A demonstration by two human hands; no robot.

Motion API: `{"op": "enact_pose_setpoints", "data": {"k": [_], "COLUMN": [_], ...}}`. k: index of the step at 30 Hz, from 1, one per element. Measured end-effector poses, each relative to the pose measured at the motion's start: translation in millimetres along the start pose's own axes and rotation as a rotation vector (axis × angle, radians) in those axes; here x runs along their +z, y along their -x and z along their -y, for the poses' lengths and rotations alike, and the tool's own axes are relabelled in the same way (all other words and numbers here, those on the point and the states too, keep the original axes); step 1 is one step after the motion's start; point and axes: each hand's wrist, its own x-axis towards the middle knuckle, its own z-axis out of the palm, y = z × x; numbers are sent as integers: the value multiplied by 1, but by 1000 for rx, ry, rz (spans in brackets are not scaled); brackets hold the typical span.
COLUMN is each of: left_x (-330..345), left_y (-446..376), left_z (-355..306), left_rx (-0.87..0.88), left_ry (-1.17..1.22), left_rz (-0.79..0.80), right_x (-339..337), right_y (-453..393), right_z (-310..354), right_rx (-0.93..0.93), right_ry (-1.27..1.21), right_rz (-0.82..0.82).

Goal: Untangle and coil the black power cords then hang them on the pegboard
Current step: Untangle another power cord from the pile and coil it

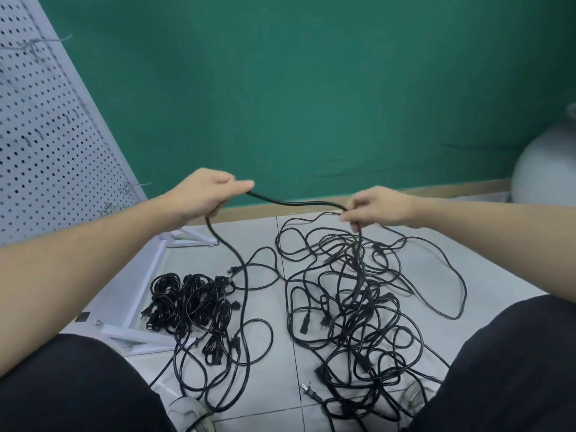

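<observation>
One black power cord [296, 202] stretches between my two hands above the floor. My left hand [207, 193] grips it at the left, and the cord drops from that hand to loose loops on the tiles. My right hand [375, 207] pinches the same cord at the right, where it runs down into a big tangled pile of black cords [358, 307]. A heap of coiled black cords [190, 304] lies on the floor at lower left. The white pegboard [46, 135] stands at the left with wire hooks on it.
A green wall [311, 88] rises behind the grey tiled floor [265, 232]. The pegboard's white metal foot [149, 275] lies beside the coiled heap. A grey round object [545, 169] sits at the right. My knees in black trousers fill both lower corners.
</observation>
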Motion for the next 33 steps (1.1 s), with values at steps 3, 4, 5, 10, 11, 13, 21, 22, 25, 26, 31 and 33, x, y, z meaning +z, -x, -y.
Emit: {"op": "enact_pose_setpoints", "data": {"k": [3,4,5,10,11,13,21,22,25,26,31,33], "left_x": [-4,-3,0,31,38,49,49,46,36,32,14,4], "left_y": [4,5,6,2,1,0,1,1,0,-1,-4,-5], "left_z": [30,35,38,4,-7,-26,-43,-43,-41,-40,-21,-6], "left_rx": [-140,-184,-222,-258,-262,-259,71,97,134,143,146,91], "left_ry": [-176,-160,-131,231,348,447,-112,-41,160,229,259,128], "left_rz": [116,164,210,285,300,311,89,79,5,-17,-45,-44], "right_x": [-3,-3,-2,15,21,31,43,44,45,44,30,22], "right_y": [1,1,1,6,6,5,4,3,-1,-2,-7,-9], "right_z": [16,25,35,77,81,86,60,53,36,32,15,8], "right_rx": [-53,-79,-104,-304,-340,-362,-172,-159,-132,-124,-117,-107], "right_ry": [-190,-204,-200,35,97,159,305,288,297,354,510,503], "right_rz": [-179,-224,-251,-258,-236,-179,229,279,342,345,246,166]}}
